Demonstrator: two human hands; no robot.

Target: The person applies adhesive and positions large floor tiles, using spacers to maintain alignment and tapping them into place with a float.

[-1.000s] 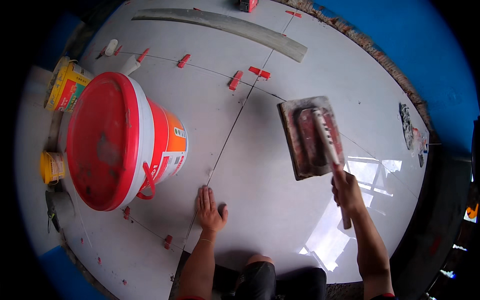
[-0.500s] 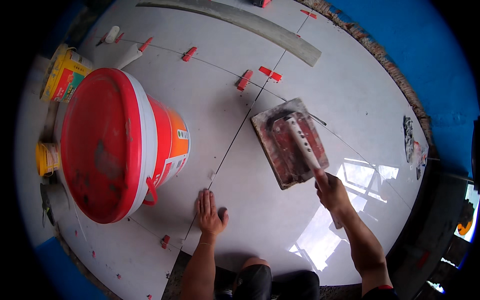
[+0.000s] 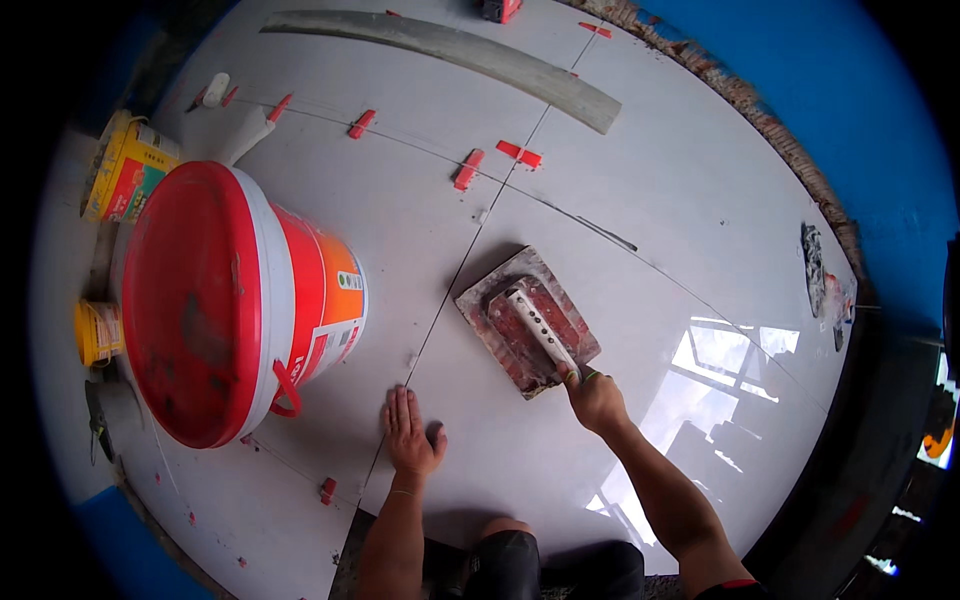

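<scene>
My right hand (image 3: 598,398) grips the handle of a worn rectangular float (image 3: 525,320), its red and grey body dusty and blotched, lying over a glossy pale tile (image 3: 730,240) right of a dark joint. My left hand (image 3: 413,435) rests palm down with extended fingers on the tiles beside that joint, a little left of and below the float. A large red-and-white bucket (image 3: 195,305) with a dirty red lid is left of my left hand. Red wedges (image 3: 470,168) with clips sit along the joints beyond the float, near a thin dark strip (image 3: 605,232).
A long grey straightedge (image 3: 470,60) lies at the back. Yellow buckets (image 3: 130,170) and a trowel (image 3: 100,420) are at the left. A dark smeared pile (image 3: 815,275) lies far right. Rough edging (image 3: 780,135) borders a blue surface (image 3: 865,120). My knees are at the lower edge.
My right hand and the float have moved leftward and nearer to my left hand, uncovering more of the joint behind. My left hand stays flat in about the same place.
</scene>
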